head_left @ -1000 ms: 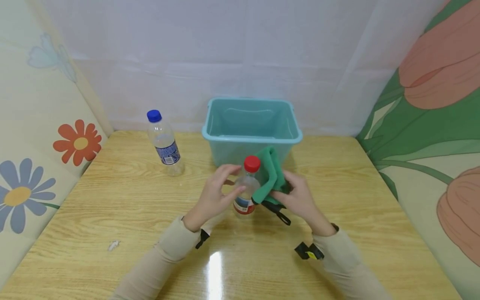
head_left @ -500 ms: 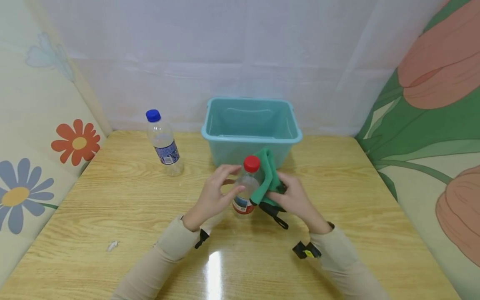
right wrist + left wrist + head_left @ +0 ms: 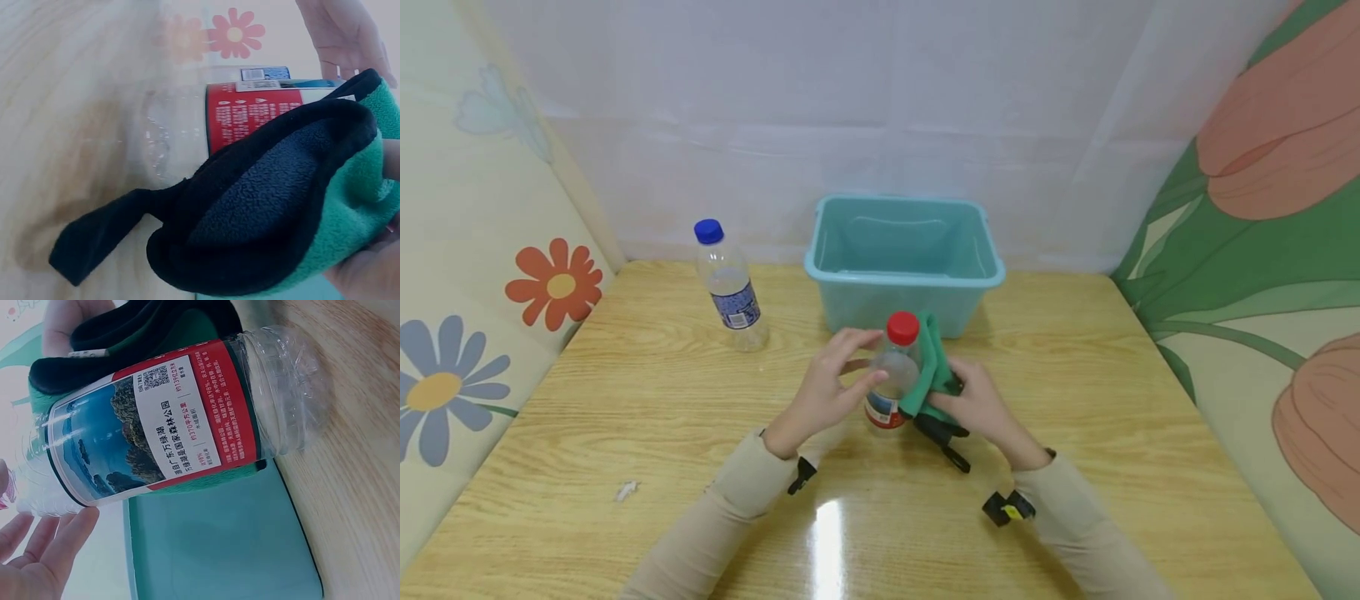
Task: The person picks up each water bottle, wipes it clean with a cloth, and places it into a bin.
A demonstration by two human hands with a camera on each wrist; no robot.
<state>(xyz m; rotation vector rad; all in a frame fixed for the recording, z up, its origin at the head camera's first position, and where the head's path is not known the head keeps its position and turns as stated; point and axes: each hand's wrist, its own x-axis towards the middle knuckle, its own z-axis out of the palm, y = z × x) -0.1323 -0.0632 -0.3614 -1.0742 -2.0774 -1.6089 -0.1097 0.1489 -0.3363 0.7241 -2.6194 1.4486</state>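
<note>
A clear plastic bottle (image 3: 883, 407) with a red cap stands upright on the table in front of the blue bin. Its label, red with a lake picture (image 3: 100, 447), shows large in the left wrist view. My left hand (image 3: 826, 385) holds the bottle around its upper part, fingers behind and thumb in front. Folded in my right hand (image 3: 981, 404) is a green cloth (image 3: 931, 379) with black edging, gripped between thumb and fingers. The cloth (image 3: 350, 200) lies against the bottle's right side, its black hanging loop (image 3: 100, 234) dangling near the tabletop.
The light blue bin (image 3: 906, 279) stands at the back middle against a white sheet (image 3: 880, 100). Left of it is another clear bottle (image 3: 730, 292), with a blue cap and blue label. A small pale mark (image 3: 627, 491) shows on the wooden table (image 3: 1120, 400) at the front left.
My right hand has shifted left and slightly down with the green cloth, which now sits closer against the bottle. The left hand and the bottle have stayed almost in place.
</note>
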